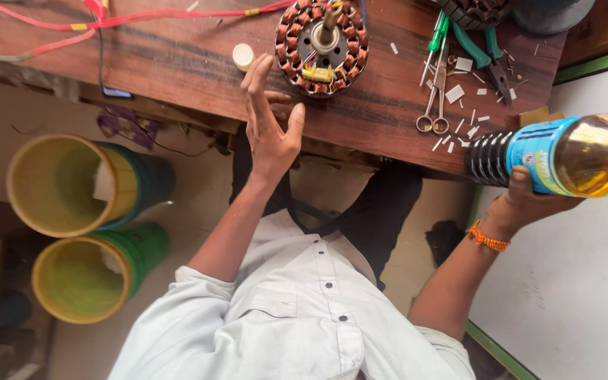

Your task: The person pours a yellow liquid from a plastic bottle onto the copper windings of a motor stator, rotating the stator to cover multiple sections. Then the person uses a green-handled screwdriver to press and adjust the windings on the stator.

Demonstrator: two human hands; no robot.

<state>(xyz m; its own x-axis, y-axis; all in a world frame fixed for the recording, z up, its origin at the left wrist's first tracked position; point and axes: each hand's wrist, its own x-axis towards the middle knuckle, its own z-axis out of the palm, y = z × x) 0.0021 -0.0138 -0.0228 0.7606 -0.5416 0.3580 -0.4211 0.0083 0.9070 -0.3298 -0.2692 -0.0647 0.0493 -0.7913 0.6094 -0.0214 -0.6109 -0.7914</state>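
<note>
Head view, looking straight down. Right hand [529,200] grips a clear plastic bottle [564,156] lying sideways, holding amber liquid; blue label, ribbed black neck end pointing toward the wooden bench [191,63]. Left hand [270,119] open, fingers spread, at the bench edge just beside a copper-wound motor stator [321,43] and near a small white cap [243,55]. Scissors [436,98] and green-handled pliers [490,53] lie right of the stator. Two yellow-and-green tubs [79,232] on the floor, each holding a white scrap.
</note>
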